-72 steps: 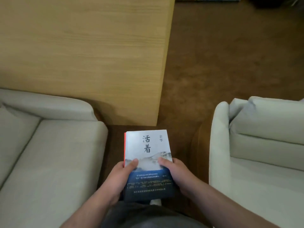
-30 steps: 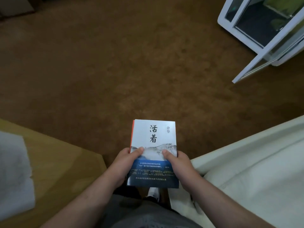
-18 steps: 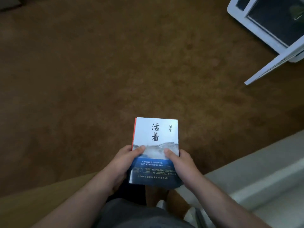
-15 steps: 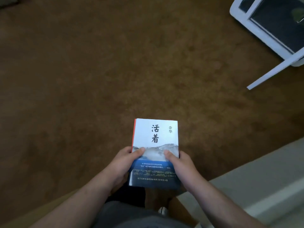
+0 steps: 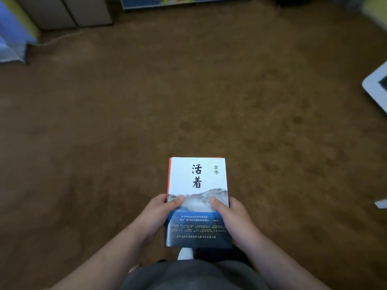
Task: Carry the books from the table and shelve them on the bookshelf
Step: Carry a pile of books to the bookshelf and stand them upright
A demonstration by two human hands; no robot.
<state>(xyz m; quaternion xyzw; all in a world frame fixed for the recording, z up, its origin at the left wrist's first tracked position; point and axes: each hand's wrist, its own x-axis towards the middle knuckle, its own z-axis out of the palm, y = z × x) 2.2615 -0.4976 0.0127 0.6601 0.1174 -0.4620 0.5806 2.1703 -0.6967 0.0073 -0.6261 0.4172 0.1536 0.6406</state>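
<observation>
The left hand (image 5: 156, 214) and right hand (image 5: 234, 216) each gripped a side of the white-and-blue book (image 5: 198, 197), thumbs on its cover, likely keeping it level for carrying across the brown carpet (image 5: 188, 91).

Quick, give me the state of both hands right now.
Left hand: holding the book by its left edge, thumb on the cover.
Right hand: holding the same book by its right edge, thumb on the cover.

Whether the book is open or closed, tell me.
Closed. The book shows its whole front cover, flat; the left hand and right hand hold its sides, thumbs on top.
</observation>
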